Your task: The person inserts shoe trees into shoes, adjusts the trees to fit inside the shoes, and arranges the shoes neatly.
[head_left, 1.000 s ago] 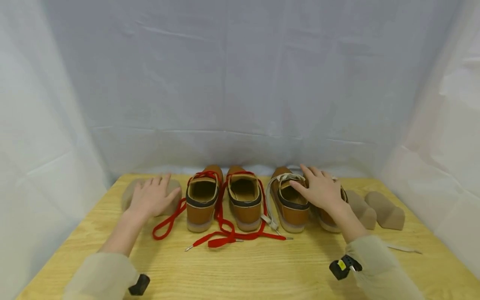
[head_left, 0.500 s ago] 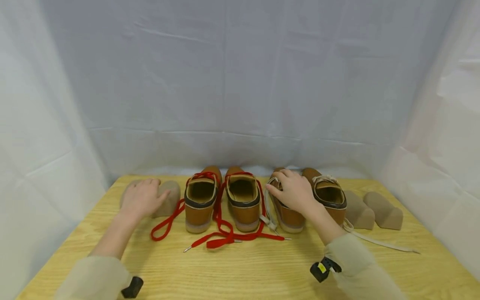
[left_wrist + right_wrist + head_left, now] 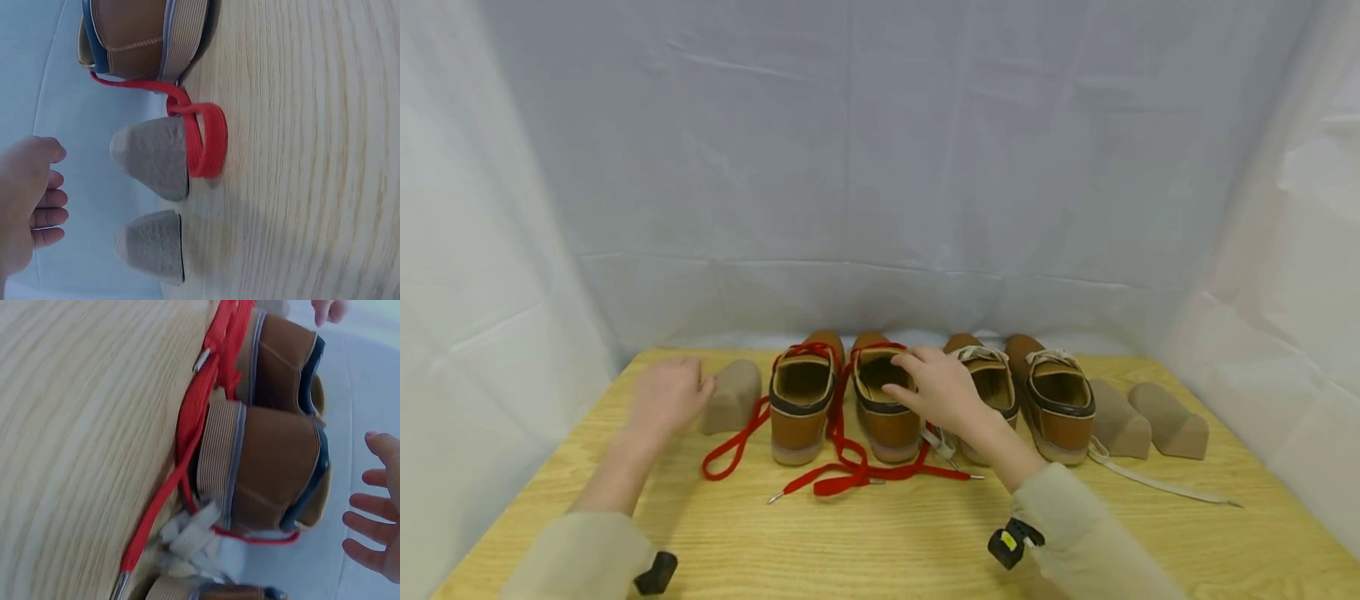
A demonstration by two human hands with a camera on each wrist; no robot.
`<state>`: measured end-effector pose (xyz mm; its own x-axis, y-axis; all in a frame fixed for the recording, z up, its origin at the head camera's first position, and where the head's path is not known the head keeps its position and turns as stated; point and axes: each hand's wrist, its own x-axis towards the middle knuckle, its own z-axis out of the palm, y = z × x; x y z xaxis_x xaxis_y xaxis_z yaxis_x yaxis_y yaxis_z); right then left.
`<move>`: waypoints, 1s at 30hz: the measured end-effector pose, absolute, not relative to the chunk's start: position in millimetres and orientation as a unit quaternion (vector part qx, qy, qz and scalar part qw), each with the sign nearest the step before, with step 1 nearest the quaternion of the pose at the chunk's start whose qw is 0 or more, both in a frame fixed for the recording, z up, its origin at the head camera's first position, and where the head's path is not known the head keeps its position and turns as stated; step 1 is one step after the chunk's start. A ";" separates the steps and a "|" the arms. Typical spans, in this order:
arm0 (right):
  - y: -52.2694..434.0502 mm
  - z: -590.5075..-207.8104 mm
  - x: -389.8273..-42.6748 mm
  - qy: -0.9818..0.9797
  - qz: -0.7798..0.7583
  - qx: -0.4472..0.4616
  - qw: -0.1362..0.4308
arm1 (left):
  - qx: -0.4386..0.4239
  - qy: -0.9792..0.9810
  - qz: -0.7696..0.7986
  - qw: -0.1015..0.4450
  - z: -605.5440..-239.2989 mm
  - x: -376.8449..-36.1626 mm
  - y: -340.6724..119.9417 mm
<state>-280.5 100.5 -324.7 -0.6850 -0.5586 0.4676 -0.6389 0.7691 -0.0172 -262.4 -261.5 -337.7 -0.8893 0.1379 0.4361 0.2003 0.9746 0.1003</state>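
Observation:
Over the left end of the table, my left hand [image 3: 666,396] hovers above a grey-brown moulded shoe insert, its fingers loosely bent around nothing. A second shoe insert [image 3: 732,397] stands beside it. My right hand [image 3: 940,387] hangs in the air between a red-laced shoe [image 3: 891,433] and a white-laced shoe [image 3: 992,383], covering part of both. In the right wrist view its fingers [image 3: 369,526] are spread and apart from the shoes. Another red-laced brown shoe [image 3: 799,433] and another white-laced brown shoe [image 3: 1066,429] complete the row.
Two more shoe inserts, a nearer one [image 3: 1122,421] and an outer one [image 3: 1170,421], stand at the right. Loose red laces [image 3: 850,477] lie in front of the shoes. A white lace [image 3: 1172,487] trails rightwards on the wooden table [image 3: 850,550]. White cloth [image 3: 887,183] hangs behind.
My right hand has swept left, from above the rightmost shoe to between the second and third shoes. My left hand has shifted slightly left, its fingers now more bent. The shoes stay put.

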 end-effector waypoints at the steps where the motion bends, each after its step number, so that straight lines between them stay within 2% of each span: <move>1: 97.8 -325.0 -280.3 -0.912 0.093 0.334 0.220 | -0.085 -0.970 -0.073 0.217 -338.4 -262.7 -264.0; 5: 87.3 -326.6 -280.2 -0.897 0.110 0.368 0.220 | -0.071 -0.972 -0.101 0.199 -340.2 -261.9 -272.1; 11: 72.7 -330.6 -279.7 -0.888 0.108 0.397 0.207 | -0.027 -0.981 -0.128 0.141 -345.2 -259.9 -281.5; 21: 49.0 -333.4 -273.2 -0.883 0.078 0.427 0.176 | 0.064 -0.982 -0.119 0.136 -362.0 -256.8 -295.8; 30: 35.7 -335.9 -268.3 -0.887 0.021 0.430 0.167 | 0.112 -0.970 -0.204 0.066 -366.9 -256.0 -295.7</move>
